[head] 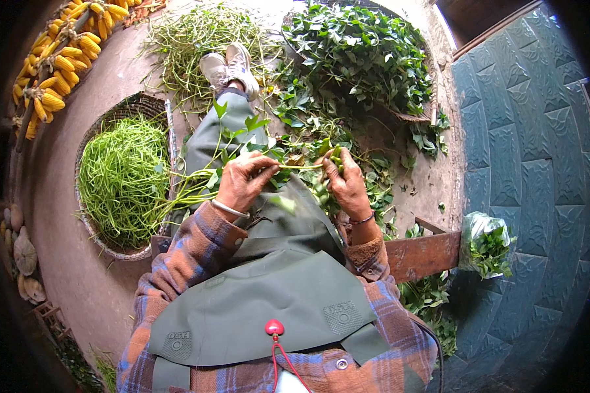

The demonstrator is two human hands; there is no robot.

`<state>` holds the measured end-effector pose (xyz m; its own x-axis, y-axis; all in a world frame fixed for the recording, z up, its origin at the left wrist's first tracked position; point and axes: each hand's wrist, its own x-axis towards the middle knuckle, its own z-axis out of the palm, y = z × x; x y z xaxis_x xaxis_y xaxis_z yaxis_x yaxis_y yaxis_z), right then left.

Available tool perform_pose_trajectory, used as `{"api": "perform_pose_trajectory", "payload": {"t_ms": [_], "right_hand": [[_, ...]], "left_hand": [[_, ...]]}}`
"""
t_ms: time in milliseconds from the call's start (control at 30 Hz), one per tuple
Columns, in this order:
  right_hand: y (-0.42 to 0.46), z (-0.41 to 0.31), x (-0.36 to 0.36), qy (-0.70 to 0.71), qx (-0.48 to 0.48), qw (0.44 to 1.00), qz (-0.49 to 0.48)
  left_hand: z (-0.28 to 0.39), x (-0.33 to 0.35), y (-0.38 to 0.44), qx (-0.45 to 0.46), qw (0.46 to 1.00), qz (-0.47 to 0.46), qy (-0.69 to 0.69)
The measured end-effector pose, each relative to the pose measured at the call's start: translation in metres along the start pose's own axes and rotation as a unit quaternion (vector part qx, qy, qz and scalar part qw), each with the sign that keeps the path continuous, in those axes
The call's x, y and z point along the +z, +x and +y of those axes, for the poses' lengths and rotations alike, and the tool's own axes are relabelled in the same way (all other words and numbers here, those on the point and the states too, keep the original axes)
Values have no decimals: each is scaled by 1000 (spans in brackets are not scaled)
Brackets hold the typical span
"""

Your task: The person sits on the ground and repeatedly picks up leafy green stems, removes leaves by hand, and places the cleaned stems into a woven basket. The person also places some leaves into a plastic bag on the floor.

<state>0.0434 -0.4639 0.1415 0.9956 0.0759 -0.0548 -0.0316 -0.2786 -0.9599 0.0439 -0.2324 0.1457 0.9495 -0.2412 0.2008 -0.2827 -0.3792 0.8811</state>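
Observation:
My left hand (246, 179) pinches a thin green stem (300, 167) between thumb and fingers, above my apron-covered lap. My right hand (346, 182) grips the other end of that stem, along with some green bits at its fingertips. Several leafy vine stems (196, 189) trail from behind my left hand towards the basket at the left. Loose leaves (324, 191) lie below and around my right hand, partly blurred. The dark green waterproof apron (270, 290) covers my lap and chest.
At left, a woven basket (81, 206) holds stripped green stems (125, 182). Ahead lie a stem pile (201, 49) by my shoes (228, 69) and a heap of leaves (359, 54). A wooden bench (423, 253) is under me, a bagged bunch (489, 243) at right, hanging corn (59, 64) upper left.

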Motion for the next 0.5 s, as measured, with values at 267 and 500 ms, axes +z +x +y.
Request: {"api": "perform_pose_trajectory", "payload": {"t_ms": [267,500], "right_hand": [[2,19,-17,78,10,995,-61],[1,64,-84,505,32,862,20]], "left_hand": [[-12,-33,6,-26,994,101,-32],[-19,-125,-9,-111,967,224,-58]]}}
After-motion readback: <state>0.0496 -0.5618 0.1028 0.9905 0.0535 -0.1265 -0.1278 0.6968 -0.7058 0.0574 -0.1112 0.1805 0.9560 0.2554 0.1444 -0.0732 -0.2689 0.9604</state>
